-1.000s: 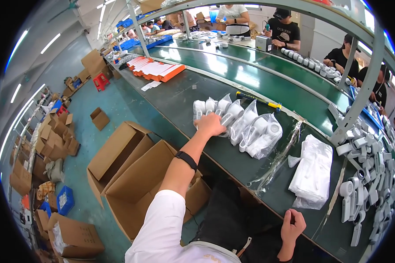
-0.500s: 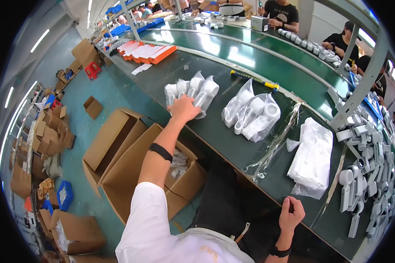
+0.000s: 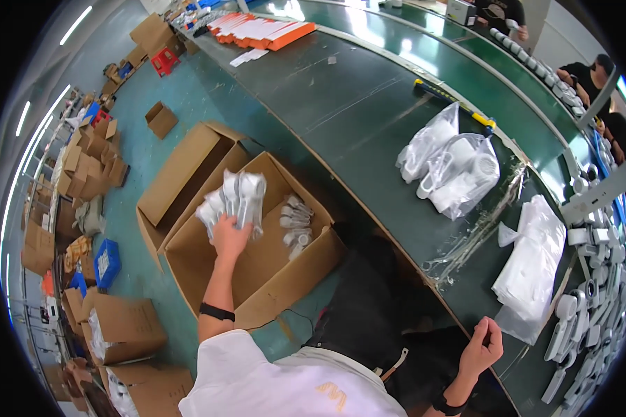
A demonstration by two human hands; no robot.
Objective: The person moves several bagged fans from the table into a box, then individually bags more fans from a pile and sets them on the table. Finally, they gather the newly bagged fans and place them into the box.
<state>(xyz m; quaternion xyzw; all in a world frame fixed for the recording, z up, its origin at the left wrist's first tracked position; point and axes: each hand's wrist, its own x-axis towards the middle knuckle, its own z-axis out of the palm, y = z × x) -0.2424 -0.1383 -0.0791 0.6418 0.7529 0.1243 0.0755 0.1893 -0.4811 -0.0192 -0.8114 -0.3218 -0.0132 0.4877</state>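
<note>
My left hand (image 3: pixel 231 238) grips a bunch of white handheld fans in clear plastic bags (image 3: pixel 239 194), held over a large open cardboard box (image 3: pixel 292 286). More bagged fans (image 3: pixel 296 221) lie inside the box along its right side. Close to the table's front edge is my right hand (image 3: pixel 481 347), its fingers curled in with nothing seen in them. A stack of clear plastic bags (image 3: pixel 532 260) lies on the table just beyond it. Farther back on the table rest more bagged fans (image 3: pixel 459 170).
Loose grey and white fans (image 3: pixel 584 326) pile up at the right. A yellow and black tool (image 3: pixel 455 104) lies by the green conveyor (image 3: pixel 375 38). Flat orange and white boxes (image 3: pixel 261 31) sit at the far end. Other people work across the belt. Cartons stand on the floor at left.
My left hand has lifted the bagged fans off the table and carried them left over the box. My view has turned leftward; my right hand stays by the table edge.
</note>
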